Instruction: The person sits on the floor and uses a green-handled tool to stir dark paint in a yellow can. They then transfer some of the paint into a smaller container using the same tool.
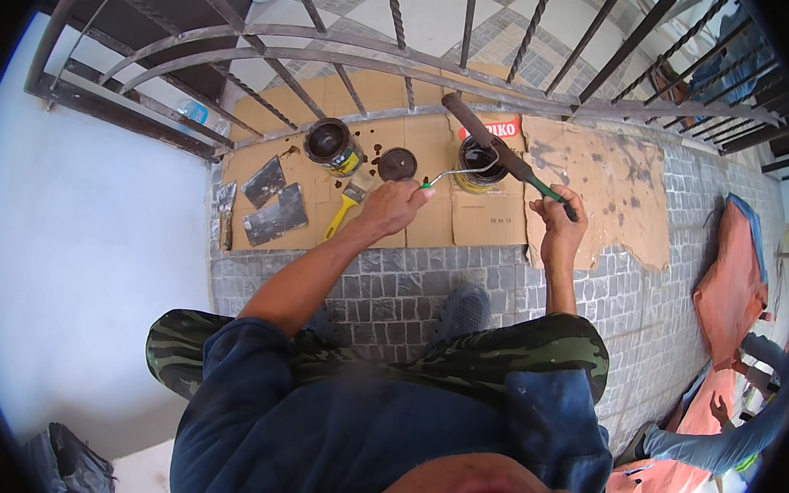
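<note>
My left hand (392, 207) is closed on the green handle of a paint roller, whose dark roller (464, 115) is raised over an open can of dark paint (473, 183). My right hand (561, 216) grips the green handle of a dark paint brush (511, 161), its head above the same can and by the roller. A second open can (328, 143), a round dark lid (398, 164) and a yellow-handled brush (342, 214) lie to the left on stained cardboard (596, 196), with dark scraper-like plates (274, 217) farther left.
A metal railing (360, 73) arches beyond the cardboard. A white wall (78, 254) is at left. Paving (401, 292) runs under my feet. At right, an orange tarp (726, 294) lies near a co-worker's jeans-clad leg (707, 451) and hands. Another person (726, 63) is beyond the railing.
</note>
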Available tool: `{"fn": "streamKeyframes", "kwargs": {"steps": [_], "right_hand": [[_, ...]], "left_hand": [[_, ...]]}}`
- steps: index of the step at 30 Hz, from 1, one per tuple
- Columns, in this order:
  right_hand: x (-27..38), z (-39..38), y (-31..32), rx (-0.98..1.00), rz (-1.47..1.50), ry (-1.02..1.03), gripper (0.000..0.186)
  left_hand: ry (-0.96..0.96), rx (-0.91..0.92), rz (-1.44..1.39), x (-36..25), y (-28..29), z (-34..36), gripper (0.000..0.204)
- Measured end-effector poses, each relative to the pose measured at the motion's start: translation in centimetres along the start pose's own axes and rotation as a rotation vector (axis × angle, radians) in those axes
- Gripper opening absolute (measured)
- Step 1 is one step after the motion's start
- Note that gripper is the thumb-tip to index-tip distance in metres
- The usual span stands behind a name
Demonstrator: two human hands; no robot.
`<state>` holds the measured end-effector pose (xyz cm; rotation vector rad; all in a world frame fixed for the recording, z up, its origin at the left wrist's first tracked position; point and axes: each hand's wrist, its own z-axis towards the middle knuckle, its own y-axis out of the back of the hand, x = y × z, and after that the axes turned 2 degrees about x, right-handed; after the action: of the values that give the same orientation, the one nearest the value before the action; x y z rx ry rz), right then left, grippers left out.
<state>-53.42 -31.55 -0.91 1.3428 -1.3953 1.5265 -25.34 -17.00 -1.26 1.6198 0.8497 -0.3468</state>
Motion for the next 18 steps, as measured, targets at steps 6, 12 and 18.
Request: {"fn": "streamKeyframes", "kwargs": {"steps": [6,12,18], "right_hand": [[1.2,0.4,2.1,-0.085,0.016,0.045,0.021],[1.7,0.5,2.7,-0.116,0.029,0.041,0.022],[2.5,0.3,2.1,-0.119,0.010,0.026,0.024]], "left_hand": [[0.032,0.279,-0.683,-1.7,1.5,-0.8,0.049],[0.091,0.426,-0.830,-1.8,1.4,-0.3,0.051],[0.351,0.430,-0.872,-1.1,-0.4,3.3,0.049]]}}
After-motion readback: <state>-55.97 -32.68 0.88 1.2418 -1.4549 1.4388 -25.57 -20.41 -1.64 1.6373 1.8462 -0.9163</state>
